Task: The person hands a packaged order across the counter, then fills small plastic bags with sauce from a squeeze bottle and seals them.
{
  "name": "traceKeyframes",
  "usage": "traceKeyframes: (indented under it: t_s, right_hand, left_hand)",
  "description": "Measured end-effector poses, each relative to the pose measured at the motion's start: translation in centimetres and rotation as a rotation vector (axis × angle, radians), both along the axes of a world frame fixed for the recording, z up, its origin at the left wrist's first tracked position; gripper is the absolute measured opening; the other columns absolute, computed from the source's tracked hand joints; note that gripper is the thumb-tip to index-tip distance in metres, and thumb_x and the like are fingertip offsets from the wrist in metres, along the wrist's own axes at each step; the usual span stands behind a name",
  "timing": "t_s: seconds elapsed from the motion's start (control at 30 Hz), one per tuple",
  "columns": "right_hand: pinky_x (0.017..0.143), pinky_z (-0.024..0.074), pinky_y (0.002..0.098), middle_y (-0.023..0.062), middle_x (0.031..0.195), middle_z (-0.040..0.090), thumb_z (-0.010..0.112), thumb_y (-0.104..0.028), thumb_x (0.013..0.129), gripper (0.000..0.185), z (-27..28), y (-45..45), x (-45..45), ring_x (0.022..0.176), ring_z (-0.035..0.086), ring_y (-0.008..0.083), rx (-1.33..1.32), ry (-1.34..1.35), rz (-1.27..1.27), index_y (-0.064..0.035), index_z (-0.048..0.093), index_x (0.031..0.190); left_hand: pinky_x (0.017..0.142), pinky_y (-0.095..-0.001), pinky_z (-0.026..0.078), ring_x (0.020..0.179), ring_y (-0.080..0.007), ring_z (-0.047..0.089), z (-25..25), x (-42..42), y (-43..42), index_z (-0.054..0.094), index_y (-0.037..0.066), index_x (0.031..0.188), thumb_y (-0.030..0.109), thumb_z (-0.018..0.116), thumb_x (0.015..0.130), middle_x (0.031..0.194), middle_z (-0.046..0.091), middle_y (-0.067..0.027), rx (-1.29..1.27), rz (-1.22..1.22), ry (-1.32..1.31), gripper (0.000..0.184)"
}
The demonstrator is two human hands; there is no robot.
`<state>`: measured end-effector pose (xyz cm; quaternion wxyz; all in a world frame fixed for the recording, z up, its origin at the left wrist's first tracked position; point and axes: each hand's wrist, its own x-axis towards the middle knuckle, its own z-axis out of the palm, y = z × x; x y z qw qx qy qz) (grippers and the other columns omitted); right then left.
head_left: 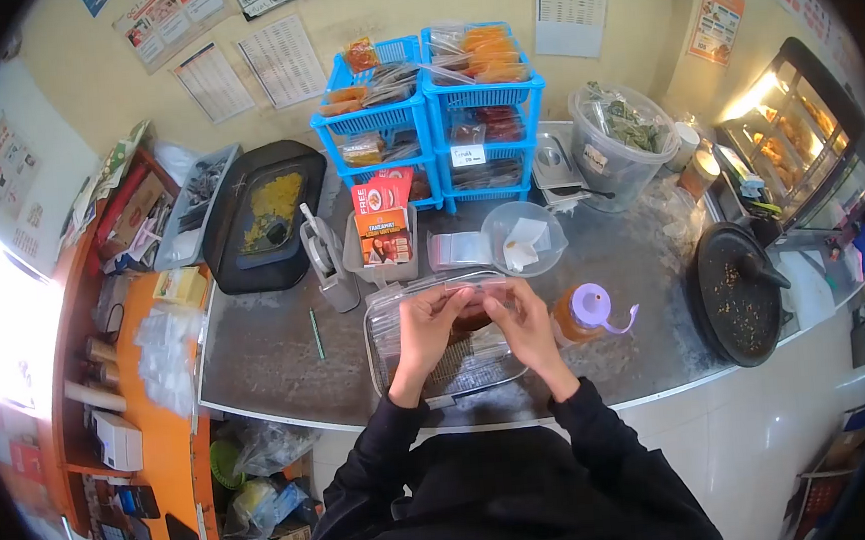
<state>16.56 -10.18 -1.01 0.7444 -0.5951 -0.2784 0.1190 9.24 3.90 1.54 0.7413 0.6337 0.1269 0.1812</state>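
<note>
My left hand (pixel 432 328) and my right hand (pixel 525 326) meet over a wire basket (pixel 379 364), thumbs and fingers pinched on the top of a small clear plastic packet (pixel 472 319) with something dark reddish-brown inside. More clear plastic packets (pixel 386 328) lie in the basket, around and under my hands. Right of my right hand stands a bottle (pixel 584 315) of orange-brown sauce with a lilac lid. Behind the basket are a stack of small clear bags (pixel 459 249) and a round clear tub (pixel 524 240) with white paper pieces.
Blue tiered racks (pixel 480 94) with packets stand at the back. A stone mortar (pixel 735 299) is on the right, a large clear bucket (pixel 624 146) behind it. Left are a sealer (pixel 329 262), a green pen (pixel 317 333) and a black tray (pixel 221 225).
</note>
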Motion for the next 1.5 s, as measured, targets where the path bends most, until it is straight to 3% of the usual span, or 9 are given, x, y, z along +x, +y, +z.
traceKeyframes:
  t_s: [0.23,0.43,0.53,0.83,1.03,1.23,1.33,1.43,1.5]
  right_hand:
    - [0.063,0.0432,0.0193,-0.0021,0.086,0.067,0.072,-0.008,0.09,0.013,0.4,1.7,0.7,0.074,0.057,0.0025,-0.053,0.073,-0.059,-0.0007,0.073,0.1]
    - [0.064,0.0454,0.0192,-0.0023,0.085,0.067,0.071,-0.007,0.09,0.01,0.4,1.6,0.1,0.076,0.059,0.0024,-0.103,0.144,0.0,-0.0014,0.073,0.098]
    - [0.067,0.0478,0.021,-0.0007,0.087,0.067,0.07,-0.009,0.091,0.01,0.5,1.6,-0.4,0.078,0.061,0.0047,-0.049,0.149,0.011,-0.0013,0.072,0.097]
    - [0.076,0.0483,0.0239,0.0054,0.094,0.068,0.071,-0.01,0.09,0.014,0.4,0.1,0.4,0.088,0.062,0.0102,-0.15,0.125,0.157,0.0005,0.074,0.1]
    - [0.073,0.0498,0.0229,0.0037,0.089,0.064,0.071,-0.007,0.09,0.013,-0.2,0.8,-0.4,0.085,0.062,0.0108,-0.137,-0.046,-0.016,0.0014,0.073,0.099]
    - [0.074,0.0537,0.0242,0.0042,0.097,0.061,0.069,-0.005,0.09,0.013,-0.4,1.3,-0.7,0.086,0.062,0.01,-0.018,0.106,0.132,0.0016,0.067,0.101]
    - [0.073,0.0526,0.0233,0.0038,0.097,0.061,0.068,-0.004,0.09,0.012,-0.8,1.3,-0.9,0.086,0.062,0.0095,-0.096,-0.089,0.083,0.001,0.067,0.101]
    - [0.07,0.0504,0.0234,0.0027,0.09,0.062,0.069,-0.006,0.09,0.011,0.0,1.0,-0.2,0.084,0.062,0.0093,-0.206,0.034,0.122,0.0009,0.069,0.098]
    - [0.067,0.0482,0.0244,0.0026,0.084,0.062,0.071,-0.007,0.088,0.01,-0.2,0.4,1.5,0.081,0.061,0.0097,-0.238,-0.031,0.163,-0.0003,0.072,0.096]
  left_hand:
    - [0.067,-0.0203,0.052,0.078,-0.0078,0.065,-0.6,0.1,0.0,0.071,-0.007,0.102,0.006,0.067,0.093,0.088,0.072,-0.0053,0.01,0.102,-0.044,0.016]
    - [0.066,-0.0199,0.048,0.075,-0.0066,0.062,-1.8,-0.5,0.1,0.072,-0.005,0.101,0.006,0.069,0.091,0.088,0.071,-0.0042,0.08,0.168,0.023,0.015]
    - [0.069,-0.0211,0.051,0.077,-0.008,0.064,-2.2,-1.0,0.0,0.072,-0.004,0.102,0.006,0.07,0.091,0.089,0.072,-0.0046,0.18,0.182,0.036,0.015]
    - [0.079,-0.0265,0.056,0.088,-0.0198,0.072,-3.0,-2.3,1.5,0.068,-0.009,0.106,0.003,0.065,0.094,0.098,0.073,-0.0152,-0.079,-0.014,0.001,0.017]
    - [0.078,-0.0259,0.057,0.087,-0.0178,0.071,-2.9,-2.2,0.4,0.068,-0.008,0.105,0.002,0.064,0.094,0.097,0.072,-0.0143,-0.11,0.056,-0.058,0.015]
    - [0.078,-0.0254,0.057,0.085,-0.0135,0.068,-3.0,-2.6,0.2,0.067,-0.009,0.105,0.002,0.064,0.094,0.096,0.072,-0.0112,-0.054,0.074,-0.018,0.015]
    - [0.077,-0.0244,0.057,0.084,-0.0132,0.069,-4.0,-2.7,0.0,0.068,-0.008,0.104,0.003,0.065,0.094,0.096,0.072,-0.0112,-0.054,0.113,-0.042,0.015]
    - [0.078,-0.0251,0.057,0.083,-0.0124,0.069,-3.8,-2.7,1.1,0.07,-0.008,0.104,0.005,0.065,0.094,0.094,0.072,-0.0106,0.015,0.05,0.026,0.017]
    - [0.08,-0.0259,0.056,0.084,-0.0124,0.069,-4.4,-2.8,3.0,0.071,-0.008,0.104,0.007,0.065,0.095,0.093,0.073,-0.0102,0.009,-0.033,0.042,0.019]
